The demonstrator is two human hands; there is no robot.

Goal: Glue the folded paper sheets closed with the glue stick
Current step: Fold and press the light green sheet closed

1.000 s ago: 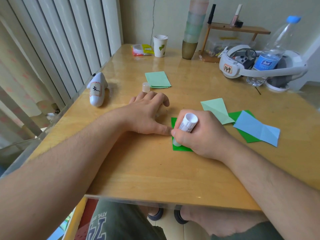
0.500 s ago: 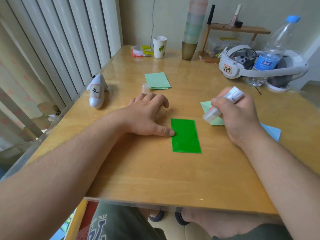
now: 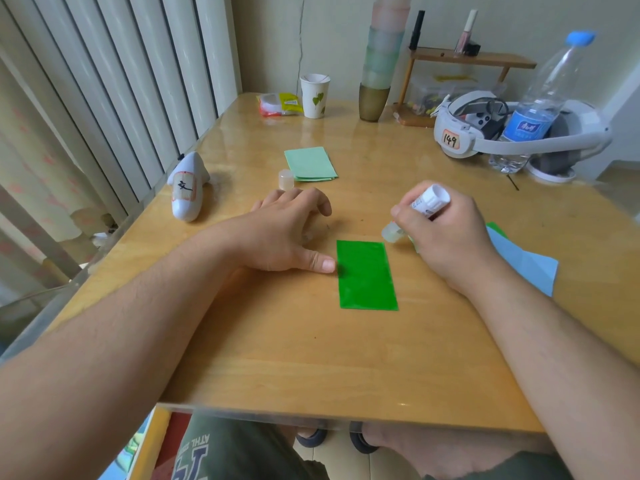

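A dark green folded sheet (image 3: pixel 366 275) lies flat in the middle of the wooden table (image 3: pixel 311 358). My left hand (image 3: pixel 287 233) rests on the table, its thumb tip touching the sheet's left edge. My right hand (image 3: pixel 446 233) grips the white glue stick (image 3: pixel 424 206), tip pointing down-left just above the sheet's far right corner. A light blue sheet (image 3: pixel 526 268) and a green sheet (image 3: pixel 497 228) lie partly hidden behind my right hand. The glue stick's cap (image 3: pixel 286 179) stands beside a stack of pale green folded sheets (image 3: pixel 310 163).
A white controller (image 3: pixel 187 187) lies at the left edge. At the back stand a paper cup (image 3: pixel 314 96), a snack packet (image 3: pixel 278 104), stacked tumblers (image 3: pixel 379 64), a small wooden shelf (image 3: pixel 471 58), a white headset (image 3: pixel 485 133) and a water bottle (image 3: pixel 535 109).
My right hand lifted the glue stick off the dark green sheet and moved right, then came back a little toward the sheet's far right corner. My left hand stayed in place.
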